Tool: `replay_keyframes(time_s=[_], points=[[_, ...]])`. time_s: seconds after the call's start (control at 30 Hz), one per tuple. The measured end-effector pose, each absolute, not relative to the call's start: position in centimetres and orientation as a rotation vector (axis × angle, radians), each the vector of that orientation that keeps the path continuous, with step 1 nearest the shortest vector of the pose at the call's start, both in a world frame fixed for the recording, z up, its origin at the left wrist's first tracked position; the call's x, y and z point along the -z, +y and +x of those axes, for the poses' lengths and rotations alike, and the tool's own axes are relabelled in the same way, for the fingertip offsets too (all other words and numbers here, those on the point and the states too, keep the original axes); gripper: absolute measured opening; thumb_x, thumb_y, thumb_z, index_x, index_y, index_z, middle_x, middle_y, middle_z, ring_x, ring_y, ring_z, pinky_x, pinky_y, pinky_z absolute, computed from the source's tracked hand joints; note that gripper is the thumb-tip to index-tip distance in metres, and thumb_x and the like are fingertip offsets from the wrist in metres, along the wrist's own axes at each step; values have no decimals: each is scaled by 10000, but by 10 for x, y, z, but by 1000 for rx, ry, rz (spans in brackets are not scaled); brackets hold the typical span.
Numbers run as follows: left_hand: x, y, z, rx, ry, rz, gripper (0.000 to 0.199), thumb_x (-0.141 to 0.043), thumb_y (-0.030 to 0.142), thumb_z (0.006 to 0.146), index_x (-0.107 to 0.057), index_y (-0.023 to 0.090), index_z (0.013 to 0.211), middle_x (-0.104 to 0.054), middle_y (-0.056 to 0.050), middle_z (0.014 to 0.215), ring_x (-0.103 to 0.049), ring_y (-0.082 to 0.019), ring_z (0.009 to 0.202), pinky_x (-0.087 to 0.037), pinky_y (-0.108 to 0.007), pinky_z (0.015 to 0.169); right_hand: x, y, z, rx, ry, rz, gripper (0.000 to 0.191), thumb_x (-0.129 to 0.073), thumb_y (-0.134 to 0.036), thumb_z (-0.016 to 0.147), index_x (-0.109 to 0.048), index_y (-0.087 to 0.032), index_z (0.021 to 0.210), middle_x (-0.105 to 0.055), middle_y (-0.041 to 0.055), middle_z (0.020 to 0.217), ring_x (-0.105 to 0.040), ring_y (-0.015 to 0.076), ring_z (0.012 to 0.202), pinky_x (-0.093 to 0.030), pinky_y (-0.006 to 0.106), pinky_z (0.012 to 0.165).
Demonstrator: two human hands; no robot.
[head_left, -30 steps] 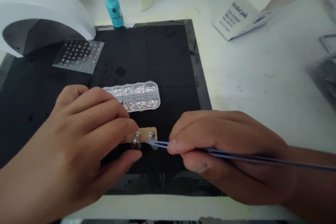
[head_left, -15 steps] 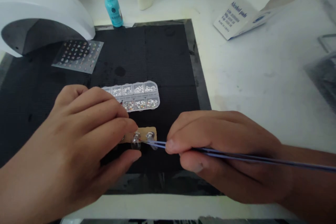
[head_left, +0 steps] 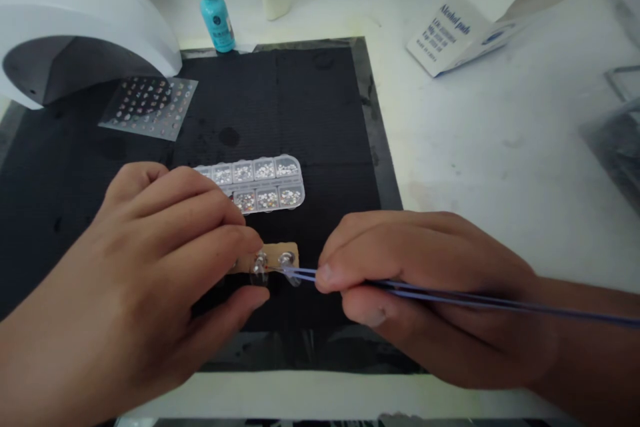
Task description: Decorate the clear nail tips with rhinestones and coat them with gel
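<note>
Pinching what, on the right?

Slim blue tweezers (head_left: 450,295), clenched between thumb and fingers of the right hand (head_left: 425,293), shanks running back over the wrist, tips pointing left.

Tips ending where?

At the nearer of two clear nail tips (head_left: 289,268) — contact too small to tell for certain.

And the left hand (head_left: 150,260)?

Clamping a narrow tan strip (head_left: 283,253) at its left end, fingers over, thumb below.

Strip lying how?

Long axis side to side, in line with the tweezers, between both hands, its free end toward the right hand, the left hand gripping the other end.

Anything beyond?

A clear compartment case of rhinestones (head_left: 250,187) just past the left fingers, on a black mat (head_left: 300,100); farther off, a sheet of nail gems (head_left: 150,107), a white nail lamp (head_left: 75,13), a teal polish bottle (head_left: 215,23) — and a box of alcohol pads (head_left: 460,20) off to the right.
</note>
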State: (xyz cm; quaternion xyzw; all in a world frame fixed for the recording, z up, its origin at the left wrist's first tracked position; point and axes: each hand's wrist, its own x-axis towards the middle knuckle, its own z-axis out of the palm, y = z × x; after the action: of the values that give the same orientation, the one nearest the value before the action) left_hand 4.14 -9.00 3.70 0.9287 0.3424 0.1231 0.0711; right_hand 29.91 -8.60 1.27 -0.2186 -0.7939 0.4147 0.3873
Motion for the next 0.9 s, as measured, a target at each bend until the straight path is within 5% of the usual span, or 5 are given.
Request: replay_keyframes(time_s=[0.9], points=[[-37, -91, 41, -366, 1044, 2768, 98, -590, 368, 986, -606, 287, 1038, -662, -7, 925, -562, -275, 931, -346, -480, 807, -14, -87, 299, -1057, -2016, -550, 87, -586, -124, 1007, -655, -90, 968, -704, 42, 845, -670, 91, 787, -590, 170, 759]])
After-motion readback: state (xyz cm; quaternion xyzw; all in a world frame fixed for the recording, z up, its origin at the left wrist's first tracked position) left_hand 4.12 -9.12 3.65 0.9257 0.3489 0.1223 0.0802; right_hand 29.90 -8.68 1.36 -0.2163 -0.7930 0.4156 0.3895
